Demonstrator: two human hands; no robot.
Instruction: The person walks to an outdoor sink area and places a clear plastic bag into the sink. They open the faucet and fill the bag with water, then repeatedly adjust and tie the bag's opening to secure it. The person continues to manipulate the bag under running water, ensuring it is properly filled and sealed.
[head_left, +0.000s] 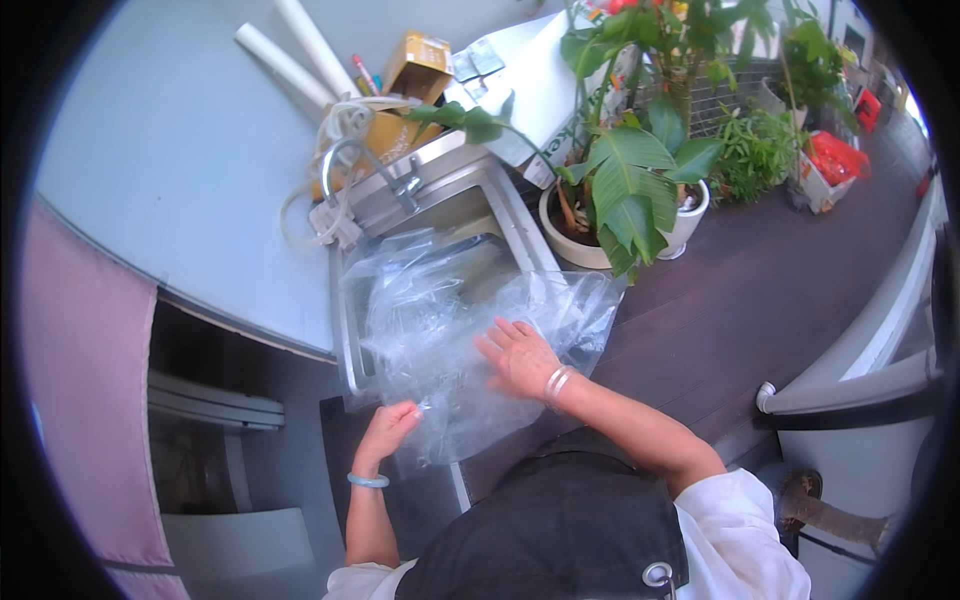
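A large clear plastic sheet or bag (427, 337) lies crumpled over a stainless steel sink (525, 232) and hangs past its near edge. My left hand (391, 429), with a pale bangle at the wrist, is closed on the near left edge of the plastic. Over its right part is my right hand (519, 361), fingers spread and slightly blurred, with bracelets at the wrist; whether it touches the plastic is not clear. A curved chrome faucet (401, 184) stands at the back of the sink, and part of the basin is hidden under the plastic.
Potted plants (634, 195) stand right of the sink. Behind it are a cardboard box (420, 67), a coiled pale hose (345, 127) and white tubes (285, 64). A pink curtain (90, 375) hangs at left. Farther right are a white box with red plastic (825, 180) and dark decking (690, 300).
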